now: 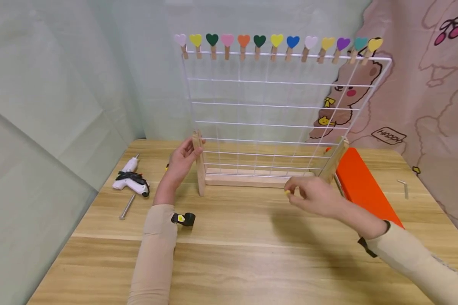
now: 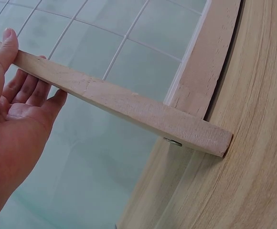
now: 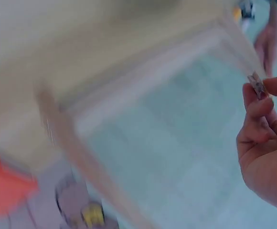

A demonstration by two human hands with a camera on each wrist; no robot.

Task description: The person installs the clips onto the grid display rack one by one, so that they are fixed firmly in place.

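Note:
A white wire grid rack (image 1: 267, 103) stands upright in a wooden base, tilted slightly. Along its top wire sits a row of mini wooden clothespins with coloured hearts (image 1: 243, 41). My left hand (image 1: 184, 157) holds the rack's left wooden post (image 2: 124, 102) near its upper end, thumb on one side and fingers on the other. In front of the base's crossbar (image 1: 248, 180), my right hand (image 1: 313, 195) pinches a mini clothespin (image 3: 257, 87) between thumb and fingertips. A bit of yellow shows on it in the head view; the rest is mostly hidden there.
A white glue gun (image 1: 131, 178) with its black cord and a metal bolt (image 1: 127, 207) lie at the left. Right of the rack lies an orange-red flat box (image 1: 362, 182), with a small hex key (image 1: 405, 188) beyond it. Fabric curtains hang behind the table.

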